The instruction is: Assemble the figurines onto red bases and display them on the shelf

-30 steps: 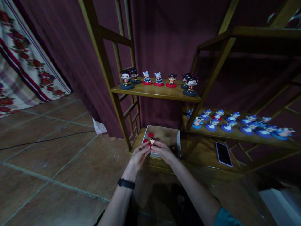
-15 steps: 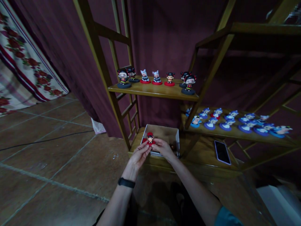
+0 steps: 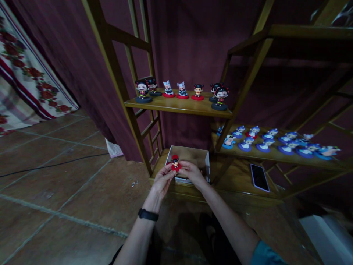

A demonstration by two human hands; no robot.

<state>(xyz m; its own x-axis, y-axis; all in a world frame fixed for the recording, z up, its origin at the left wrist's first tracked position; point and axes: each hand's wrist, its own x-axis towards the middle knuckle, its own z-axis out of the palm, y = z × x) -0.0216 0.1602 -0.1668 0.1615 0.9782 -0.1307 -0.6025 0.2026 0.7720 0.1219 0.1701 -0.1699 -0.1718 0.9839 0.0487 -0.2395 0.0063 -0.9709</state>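
Observation:
Between my fingers is a small figurine (image 3: 175, 162) with black hair and a red round base. My left hand (image 3: 163, 179) grips the base from the left, and my right hand (image 3: 193, 173) pinches it from the right. Both hands are closed on it, over the front of an open cardboard box (image 3: 195, 156). Inside the box, a red item shows at the left and something dark sits at the right, partly hidden by my right hand. The box rests on the bottom board of a wooden shelf unit.
Several figurines stand on the upper shelf (image 3: 179, 105), some on red and some on dark bases. Blue-haired figurines (image 3: 264, 145) fill a lower shelf at the right. Below them lies a phone (image 3: 259, 177). A white box (image 3: 327, 235) is at the lower right, and a cable crosses the floor.
The figurine has tipped slightly in my fingers, showing more of its red base. Both hands stay on it. The view has shifted a little.

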